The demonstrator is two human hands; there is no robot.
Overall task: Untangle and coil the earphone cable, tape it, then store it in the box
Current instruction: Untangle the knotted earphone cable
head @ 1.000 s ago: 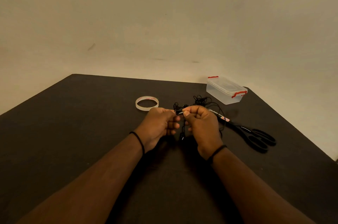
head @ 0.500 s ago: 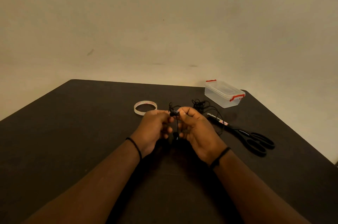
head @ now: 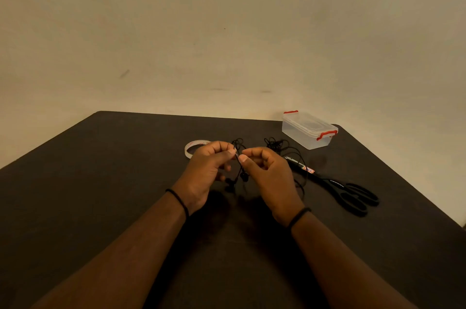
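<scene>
Both hands, left hand (head: 210,166) and right hand (head: 268,172), pinch the thin tangled black earphone cable (head: 239,157); tugging apart might tighten the knot dangling below their grip.

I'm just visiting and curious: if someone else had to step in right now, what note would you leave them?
Left hand: pinches the earphone cable at its fingers.
Right hand: pinches the same cable close by; the earbuds dangle below, between the hands.
The rest of the cable lies in a tangle on the table behind the right hand.
Tape roll lies behind the left hand; scissors to the right; box, lid on, at the far right corner.
Done: nothing finished.
Left: untangle, coil, tape, open the box, store.
</scene>
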